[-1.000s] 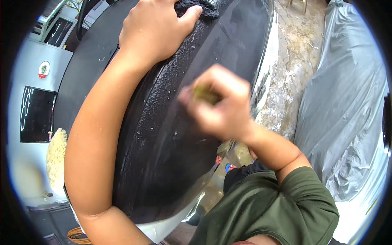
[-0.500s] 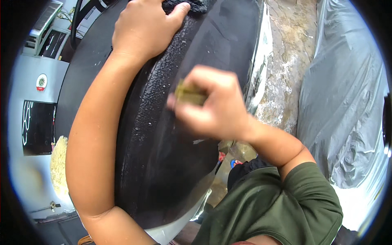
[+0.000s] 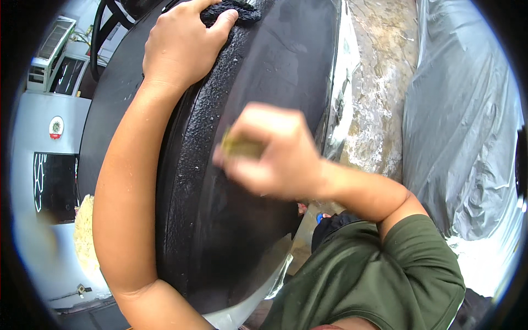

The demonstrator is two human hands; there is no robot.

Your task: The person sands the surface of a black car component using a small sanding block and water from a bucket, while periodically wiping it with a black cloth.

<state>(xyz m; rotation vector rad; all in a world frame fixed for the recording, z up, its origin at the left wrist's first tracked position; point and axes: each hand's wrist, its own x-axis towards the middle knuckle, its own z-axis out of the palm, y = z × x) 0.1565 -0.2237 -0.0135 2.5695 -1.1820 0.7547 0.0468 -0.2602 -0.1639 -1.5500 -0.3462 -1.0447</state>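
A long, curved black panel [image 3: 242, 242] lies under both arms, with a wet, grainy-looking strip [image 3: 192, 132] running along it. Near the top, my left hand [image 3: 179, 49] rests on the panel, its fingers curled over a wet black cloth [image 3: 245, 12] and its thumb on top. My right hand [image 3: 283, 157] is over the middle of the panel, smeared by motion. It grips a small yellow-green block [image 3: 245, 146], perhaps a sponge; most of it is hidden in the fingers. Whether the block touches the panel I cannot tell.
Clear plastic sheeting [image 3: 344, 93] hangs along the panel's right edge. Beyond it runs a stained concrete floor [image 3: 379, 77], then a bulky grey plastic cover [image 3: 462, 121]. A black curved bar [image 3: 98, 38] stands upper left, and a cream fluffy thing [image 3: 84, 236] sits beside my left forearm.
My right hand has shifted slightly left and down with the yellow-green block. The left hand still holds the black cloth. The whole view has shifted a little.
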